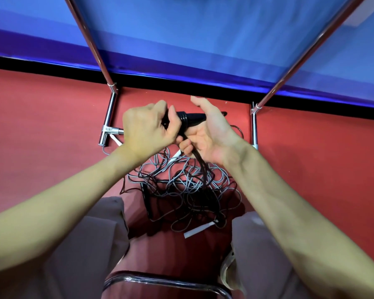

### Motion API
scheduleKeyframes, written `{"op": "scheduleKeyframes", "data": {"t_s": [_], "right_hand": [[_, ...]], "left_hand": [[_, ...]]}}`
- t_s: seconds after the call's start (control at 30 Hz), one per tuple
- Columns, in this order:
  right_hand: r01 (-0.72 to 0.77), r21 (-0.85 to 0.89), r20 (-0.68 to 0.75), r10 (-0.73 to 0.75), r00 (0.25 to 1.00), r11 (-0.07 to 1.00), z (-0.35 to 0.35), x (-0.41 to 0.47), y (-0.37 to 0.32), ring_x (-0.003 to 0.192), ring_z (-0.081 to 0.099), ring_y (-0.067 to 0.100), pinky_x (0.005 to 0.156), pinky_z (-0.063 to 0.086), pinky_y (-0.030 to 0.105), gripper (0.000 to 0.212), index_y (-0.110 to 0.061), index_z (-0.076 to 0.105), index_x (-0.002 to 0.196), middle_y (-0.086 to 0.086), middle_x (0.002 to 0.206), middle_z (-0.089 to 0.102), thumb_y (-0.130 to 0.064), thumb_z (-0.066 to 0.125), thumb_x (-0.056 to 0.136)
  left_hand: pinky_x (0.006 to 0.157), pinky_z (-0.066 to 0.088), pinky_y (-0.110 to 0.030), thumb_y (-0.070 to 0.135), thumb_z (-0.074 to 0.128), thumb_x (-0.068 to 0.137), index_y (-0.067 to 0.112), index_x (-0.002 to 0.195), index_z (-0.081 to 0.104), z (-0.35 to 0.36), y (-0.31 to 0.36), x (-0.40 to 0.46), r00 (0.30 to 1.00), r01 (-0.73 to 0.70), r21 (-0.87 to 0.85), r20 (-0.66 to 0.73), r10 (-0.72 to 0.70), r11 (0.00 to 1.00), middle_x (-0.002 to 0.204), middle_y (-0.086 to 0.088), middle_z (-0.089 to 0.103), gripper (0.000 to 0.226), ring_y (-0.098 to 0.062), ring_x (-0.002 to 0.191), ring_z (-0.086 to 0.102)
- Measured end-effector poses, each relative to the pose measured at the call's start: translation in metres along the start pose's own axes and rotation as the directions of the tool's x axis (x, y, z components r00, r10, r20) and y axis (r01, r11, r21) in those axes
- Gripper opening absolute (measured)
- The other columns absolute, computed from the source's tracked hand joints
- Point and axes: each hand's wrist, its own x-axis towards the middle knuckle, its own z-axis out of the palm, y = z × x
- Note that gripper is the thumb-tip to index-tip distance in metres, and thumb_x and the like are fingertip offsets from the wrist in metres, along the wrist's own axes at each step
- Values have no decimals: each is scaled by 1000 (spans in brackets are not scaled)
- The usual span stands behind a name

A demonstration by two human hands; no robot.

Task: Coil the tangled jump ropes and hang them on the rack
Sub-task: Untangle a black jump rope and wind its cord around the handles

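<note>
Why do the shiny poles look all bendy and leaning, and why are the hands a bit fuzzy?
Head view: the wide lens splays the rack poles outward; the left hand and right hand are slightly motion-blurred; glare streaks the chrome; the tangled ropes look sharper.

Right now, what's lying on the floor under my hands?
A tangled pile of black and grey jump ropes with white handles lies on the red floor. What lies beneath the pile is covered.

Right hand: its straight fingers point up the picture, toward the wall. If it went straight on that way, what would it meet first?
Probably the black strip at the foot of the blue wall, beyond the right hand; depth is hard to judge from this one view.
</note>
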Motion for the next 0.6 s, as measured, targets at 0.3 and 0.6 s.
{"op": "scheduleKeyframes", "data": {"t_s": [0.3, 0.6], "right_hand": [[52, 183, -57, -43, 997, 982, 10, 15, 12, 30, 16, 2, 28, 12, 14, 37, -21, 33, 63, -8, 44, 24, -34, 45, 95], [603, -220, -122, -635, 763, 767, 9, 7, 13, 33, 26, 0, 37, 22, 12, 28, 5, 64, 98, -15, 35, 30, -12, 42, 102]], "left_hand": [[48, 16, -24, 31, 35, 99, 10, 60, 42, -15, -6, 5, 967, -254, -14, -31, 254, 967, 51, -6, 38, 45, -26, 40, 35], [46, 29, -30, 72, 19, 87, 12, 58, 47, -17, 22, 21, 453, 884, -295, 731, -510, 363, 48, -5, 43, 73, -23, 41, 38]]}}
